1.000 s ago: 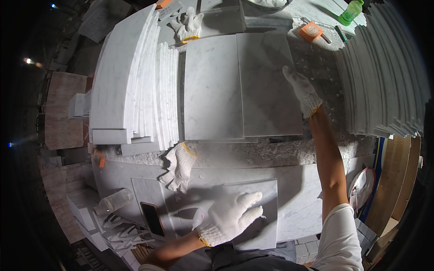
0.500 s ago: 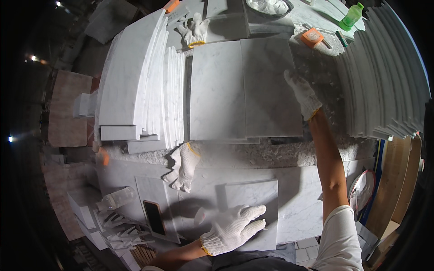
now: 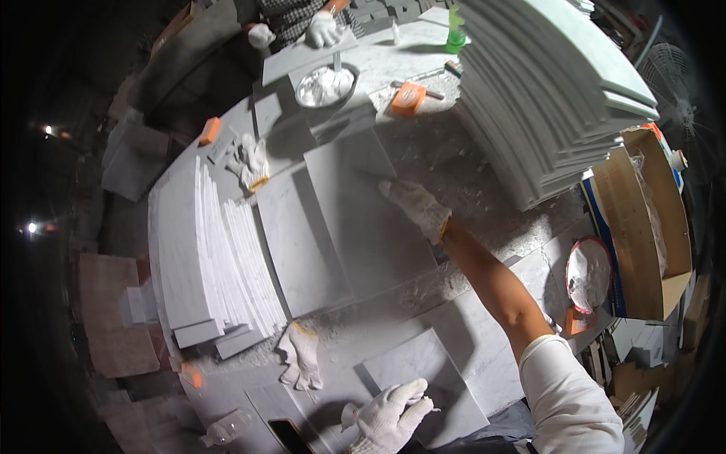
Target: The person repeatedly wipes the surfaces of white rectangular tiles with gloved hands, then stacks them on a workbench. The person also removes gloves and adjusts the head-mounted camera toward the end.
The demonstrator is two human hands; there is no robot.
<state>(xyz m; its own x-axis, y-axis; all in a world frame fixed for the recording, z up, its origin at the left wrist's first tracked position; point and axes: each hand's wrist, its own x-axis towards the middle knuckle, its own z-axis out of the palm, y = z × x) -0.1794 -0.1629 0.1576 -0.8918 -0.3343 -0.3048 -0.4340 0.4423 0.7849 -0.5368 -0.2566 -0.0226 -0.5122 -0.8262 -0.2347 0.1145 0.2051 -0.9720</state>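
Observation:
My right hand (image 3: 414, 206), in a white work glove, lies flat on the right edge of a grey marble tile (image 3: 363, 219) on the workbench. A second tile (image 3: 291, 246) lies flush against that tile's left side. My left hand (image 3: 387, 416), also gloved, rests with fingers spread on a smaller marble slab (image 3: 435, 378) at the near edge. Neither hand grips anything.
Stacked white slabs (image 3: 200, 257) stand at the left, a taller curved stack (image 3: 552, 98) at the right. Loose gloves (image 3: 299, 356) and another pair (image 3: 251, 160) lie on the bench. A metal bowl (image 3: 325, 85), orange scraper (image 3: 408, 97), green bottle (image 3: 455, 30), another person's gloved hands (image 3: 324, 30) and a cardboard box (image 3: 643, 227) are around.
The view has swung to the right and tilted. My right hand stays on the tile's edge; my left hand has slid toward the near edge of the small slab.

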